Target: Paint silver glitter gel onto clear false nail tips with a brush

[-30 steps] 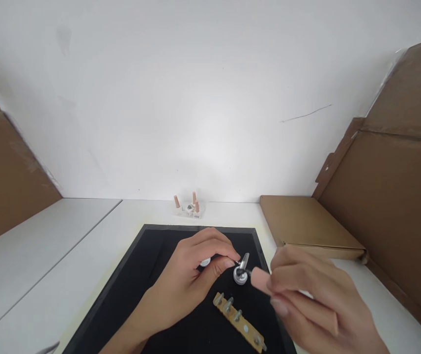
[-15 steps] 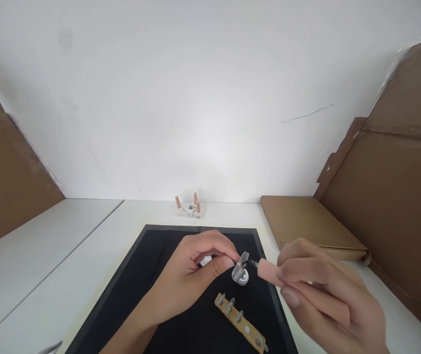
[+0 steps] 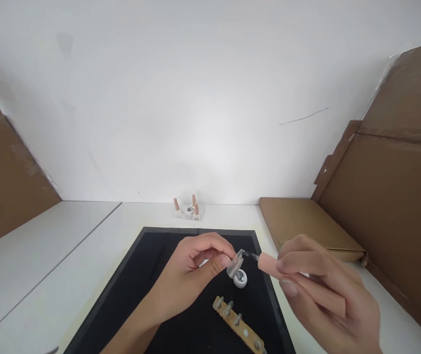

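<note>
My left hand (image 3: pixel 199 275) pinches a clear nail tip (image 3: pixel 236 264) between thumb and forefinger, above a black mat (image 3: pixel 191 329). The fingers of my right hand (image 3: pixel 324 290) are wrapped round a pink-handled brush (image 3: pixel 269 264), whose dark tip touches the upper end of the nail tip. Just beyond the nail tip, a small white round jar (image 3: pixel 240 279) sits on the mat. Nearer to me lies a tan strip (image 3: pixel 239 327) with several clear nail tips standing on it.
Several pink-capped bottles stand in a clear holder (image 3: pixel 191 212) near the white wall. A flat cardboard box (image 3: pixel 298 221) lies at the back right. Cardboard panels (image 3: pixel 398 196) rise at both sides.
The nail tip has tilted and shifted slightly left, showing more of the jar. The brush tip has moved from the nail tip's middle up to its upper end.
</note>
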A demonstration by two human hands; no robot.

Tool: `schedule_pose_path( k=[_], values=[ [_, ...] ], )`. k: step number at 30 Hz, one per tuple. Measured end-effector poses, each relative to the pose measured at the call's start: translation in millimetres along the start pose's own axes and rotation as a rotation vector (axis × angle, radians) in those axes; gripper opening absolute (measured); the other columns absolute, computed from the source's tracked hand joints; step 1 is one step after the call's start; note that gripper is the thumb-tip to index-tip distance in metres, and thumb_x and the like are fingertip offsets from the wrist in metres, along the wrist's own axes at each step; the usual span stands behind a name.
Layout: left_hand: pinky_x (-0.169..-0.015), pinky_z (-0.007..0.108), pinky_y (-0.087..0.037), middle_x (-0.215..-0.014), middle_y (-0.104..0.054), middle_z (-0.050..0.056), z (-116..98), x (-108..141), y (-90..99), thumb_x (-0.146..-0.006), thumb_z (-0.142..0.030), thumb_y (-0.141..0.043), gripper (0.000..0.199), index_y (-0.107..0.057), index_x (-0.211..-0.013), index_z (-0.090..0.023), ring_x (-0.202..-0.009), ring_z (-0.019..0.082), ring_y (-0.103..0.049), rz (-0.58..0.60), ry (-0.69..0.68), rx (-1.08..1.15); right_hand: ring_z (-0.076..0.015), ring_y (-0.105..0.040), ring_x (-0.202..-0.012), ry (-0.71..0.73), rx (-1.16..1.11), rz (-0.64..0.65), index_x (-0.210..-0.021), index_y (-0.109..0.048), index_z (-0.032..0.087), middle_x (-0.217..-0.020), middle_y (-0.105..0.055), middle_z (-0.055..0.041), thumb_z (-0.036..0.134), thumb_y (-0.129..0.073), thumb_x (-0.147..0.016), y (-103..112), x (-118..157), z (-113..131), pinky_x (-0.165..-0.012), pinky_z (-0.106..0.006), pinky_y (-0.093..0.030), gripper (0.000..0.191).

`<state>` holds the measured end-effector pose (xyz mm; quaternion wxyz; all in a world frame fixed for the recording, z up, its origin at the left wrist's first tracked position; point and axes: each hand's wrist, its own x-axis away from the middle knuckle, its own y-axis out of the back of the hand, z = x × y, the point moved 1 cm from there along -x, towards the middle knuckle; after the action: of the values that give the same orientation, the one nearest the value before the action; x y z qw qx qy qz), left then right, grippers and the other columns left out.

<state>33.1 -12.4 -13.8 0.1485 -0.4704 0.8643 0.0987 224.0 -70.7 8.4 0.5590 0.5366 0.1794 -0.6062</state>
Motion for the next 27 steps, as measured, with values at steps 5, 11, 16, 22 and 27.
schedule_pose_path(
  k=[5,11,16,22,27],
  values=[
    [-0.067,0.023,-0.045,-0.079,-0.067,0.001,-1.3,-4.8,-0.6,-0.091,-0.028,-0.064,0.016,-0.072,-0.082,-0.018,-0.071,0.012,-0.057,-0.009,0.032,-0.002,-0.0083,-0.051,-0.051,0.092,-0.005,0.071,-0.085,-0.052,0.02,-0.063,-0.054,0.004,0.002,-0.049,-0.078,-1.5,-8.8,6.6,-0.046,-0.021,-0.04,0.019],
    [-0.067,0.023,-0.046,-0.077,-0.067,0.001,-1.1,-2.3,-1.2,-0.091,-0.028,-0.064,0.016,-0.072,-0.082,-0.017,-0.071,0.012,-0.058,-0.01,0.039,0.02,-0.0088,-0.051,-0.051,0.07,0.053,0.017,-0.085,-0.054,0.02,-0.061,-0.053,0.0034,0.002,-0.05,-0.079,-2.8,-8.8,2.8,-0.045,-0.02,-0.041,0.019],
    [-0.069,0.023,-0.047,-0.077,-0.068,0.002,0.0,-3.5,0.5,-0.089,-0.029,-0.066,0.016,-0.073,-0.083,-0.017,-0.072,0.012,-0.059,-0.026,0.089,0.033,-0.01,-0.051,-0.049,0.094,0.022,-0.027,-0.087,-0.052,0.021,-0.061,-0.051,0.0033,0.004,-0.05,-0.081,-5.9,-5.2,3.5,-0.043,-0.022,-0.041,0.018],
    [-0.069,0.023,-0.049,-0.076,-0.07,0.002,-2.6,-4.5,-2.9,-0.087,-0.028,-0.069,0.014,-0.075,-0.082,-0.016,-0.072,0.013,-0.061,-0.037,0.111,0.054,-0.01,-0.05,-0.048,0.101,0.045,0.048,-0.086,-0.054,0.021,-0.06,-0.055,0.0031,0.004,-0.048,-0.079,-6.3,-8.2,5.8,-0.041,-0.022,-0.038,0.019],
    [-0.072,0.023,-0.052,-0.075,-0.072,0.002,-0.9,-1.8,-1.2,-0.086,-0.028,-0.071,0.013,-0.076,-0.08,-0.017,-0.073,0.013,-0.065,-0.033,0.126,0.115,-0.0117,-0.051,-0.052,0.046,0.056,-0.079,-0.087,-0.055,0.021,-0.063,-0.053,0.0019,0.004,-0.052,-0.081,-3.5,-1.5,-1.3,-0.044,-0.023,-0.042,0.018]
  ],
)
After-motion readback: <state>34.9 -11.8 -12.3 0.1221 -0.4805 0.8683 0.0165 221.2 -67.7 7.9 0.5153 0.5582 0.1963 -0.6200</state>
